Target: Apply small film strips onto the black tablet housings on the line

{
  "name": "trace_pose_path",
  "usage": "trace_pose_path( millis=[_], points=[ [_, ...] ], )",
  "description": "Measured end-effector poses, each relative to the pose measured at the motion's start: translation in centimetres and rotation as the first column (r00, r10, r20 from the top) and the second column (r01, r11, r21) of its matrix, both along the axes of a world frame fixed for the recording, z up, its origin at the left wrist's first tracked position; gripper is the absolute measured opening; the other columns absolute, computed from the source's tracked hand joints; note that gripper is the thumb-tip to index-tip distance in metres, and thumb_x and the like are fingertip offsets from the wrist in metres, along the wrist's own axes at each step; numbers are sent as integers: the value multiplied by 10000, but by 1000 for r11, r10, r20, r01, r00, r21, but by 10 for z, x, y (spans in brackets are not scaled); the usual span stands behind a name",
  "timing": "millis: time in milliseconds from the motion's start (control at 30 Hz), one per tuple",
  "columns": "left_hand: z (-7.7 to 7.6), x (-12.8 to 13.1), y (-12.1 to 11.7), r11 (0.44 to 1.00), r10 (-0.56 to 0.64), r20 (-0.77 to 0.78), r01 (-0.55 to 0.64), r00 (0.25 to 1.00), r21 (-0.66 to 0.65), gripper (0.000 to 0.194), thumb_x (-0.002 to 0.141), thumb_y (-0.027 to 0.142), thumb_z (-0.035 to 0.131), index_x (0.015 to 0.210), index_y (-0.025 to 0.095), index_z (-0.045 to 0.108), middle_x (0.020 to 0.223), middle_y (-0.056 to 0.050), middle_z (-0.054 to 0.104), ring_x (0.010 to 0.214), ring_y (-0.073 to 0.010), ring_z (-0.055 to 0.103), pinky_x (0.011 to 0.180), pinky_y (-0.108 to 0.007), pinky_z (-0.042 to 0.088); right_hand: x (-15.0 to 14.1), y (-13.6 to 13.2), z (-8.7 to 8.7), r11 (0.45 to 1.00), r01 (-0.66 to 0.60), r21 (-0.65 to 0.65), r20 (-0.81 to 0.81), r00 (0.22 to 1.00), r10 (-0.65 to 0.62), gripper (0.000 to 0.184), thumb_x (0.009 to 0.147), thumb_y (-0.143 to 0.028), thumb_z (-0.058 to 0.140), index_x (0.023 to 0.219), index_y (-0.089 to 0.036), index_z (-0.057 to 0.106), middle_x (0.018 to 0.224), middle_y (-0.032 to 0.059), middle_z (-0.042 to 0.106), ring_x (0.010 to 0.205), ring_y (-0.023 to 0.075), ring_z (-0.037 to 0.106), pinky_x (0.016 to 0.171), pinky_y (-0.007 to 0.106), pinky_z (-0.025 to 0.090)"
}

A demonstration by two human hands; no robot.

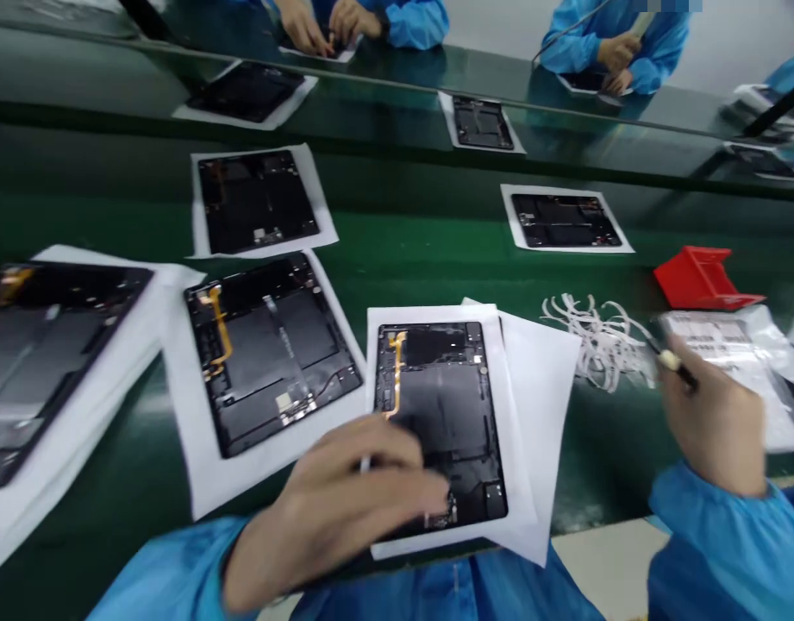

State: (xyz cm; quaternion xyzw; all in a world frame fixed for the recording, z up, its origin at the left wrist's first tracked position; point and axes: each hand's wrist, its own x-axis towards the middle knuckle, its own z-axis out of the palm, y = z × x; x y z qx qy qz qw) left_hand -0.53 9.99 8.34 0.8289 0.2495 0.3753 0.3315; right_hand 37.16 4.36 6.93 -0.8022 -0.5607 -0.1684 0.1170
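Note:
An opened tablet (445,397) lies on a white sheet right in front of me, its dark inside and a gold flex cable (397,371) facing up. Over its lower left part is my left hand (345,500), fingers stretched and somewhat apart, slightly blurred; it hides that corner. Whether the fingertips touch the tablet I cannot tell. Off to the right, my right hand (713,414) is closed around a thin pen-like tool (669,360) with a pale and black handle. The tool's tip points toward a pile of white strips (603,336).
More opened tablets on white sheets lie left, one close by (273,354), one at the edge (53,362). Further tablets (260,203) (565,221) rest on the green surface behind. A red bin (703,280) and plastic bags (733,371) are right. Co-workers' hands (325,24) work across.

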Motion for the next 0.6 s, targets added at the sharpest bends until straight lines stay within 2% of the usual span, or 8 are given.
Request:
trace_pose_path(
  millis=[67, 100, 133, 200, 300, 433, 533, 600],
  points=[
    [-4, 14, 24, 999, 2, 61, 0, 998, -37, 60, 840, 223, 724, 898, 214, 739, 827, -25, 633, 713, -117, 614, 618, -214, 514, -37, 0, 12, 979, -177, 101, -170, 966, 192, 355, 898, -321, 573, 1218, -196, 662, 980, 117, 733, 800, 260, 695, 676, 346, 514],
    [-9, 20, 33, 998, 8, 80, -3, 997, -57, 54, 817, 219, 745, 869, 205, 740, 831, -27, 623, 734, -123, 610, 631, -224, 509, -58, 4, 17, 931, -351, 100, -320, 875, 364, 297, 899, -318, 587, 1158, -210, 685, 983, 93, 727, 829, 238, 693, 723, 333, 527],
    [-14, 24, 41, 997, 26, 94, -19, 995, -72, 52, 798, 228, 763, 838, 202, 741, 828, -24, 615, 748, -128, 606, 653, -237, 505, -80, 9, 21, 854, -515, 74, -474, 735, 485, 258, 906, -304, 590, 1127, -221, 693, 1001, 79, 718, 845, 215, 689, 760, 319, 536],
    [-26, 30, 50, 994, 48, 96, -38, 994, -105, 58, 793, 246, 769, 800, 196, 741, 832, -24, 609, 773, -135, 602, 719, -271, 497, -119, 25, 23, 744, -668, 22, -705, 517, 485, 224, 913, -296, 606, 1110, -225, 687, 1006, 64, 700, 832, 184, 682, 748, 284, 548],
    [-38, 34, 58, 981, 42, 107, -21, 993, -191, 133, 835, 304, 727, 781, 182, 733, 848, -28, 606, 792, -137, 601, 767, -294, 479, -152, 51, 16, 670, -742, 21, -836, 355, 419, 162, 861, -313, 691, 996, -223, 704, 898, 24, 684, 753, 156, 662, 685, 253, 535],
    [-40, 33, 64, 929, 20, 140, 34, 990, -368, 241, 834, 399, 714, 875, 163, 699, 839, -26, 623, 794, -144, 601, 739, -279, 488, -157, 71, 2, 657, -752, 60, -894, 252, 370, 63, 850, -270, 696, 827, -212, 700, 755, -10, 640, 661, 132, 611, 569, 225, 473],
    [-40, 26, 49, 911, 195, 73, -153, 978, -384, 282, 902, 390, 634, 1062, 158, 632, 906, -43, 632, 851, -154, 599, 765, -285, 492, -152, 76, -3, 656, -752, 66, -914, 218, 343, 92, 854, -271, 684, 793, -202, 689, 751, -5, 628, 655, 131, 593, 531, 222, 443],
    [-43, 19, 22, 921, 317, -25, -314, 948, -233, 193, 956, 326, 559, 1041, 165, 624, 948, -54, 627, 900, -160, 588, 812, -301, 482, -150, 79, -7, 652, -754, 81, -918, 198, 344, 117, 849, -293, 693, 783, -196, 688, 765, 5, 625, 670, 137, 594, 555, 235, 454]
  ],
)
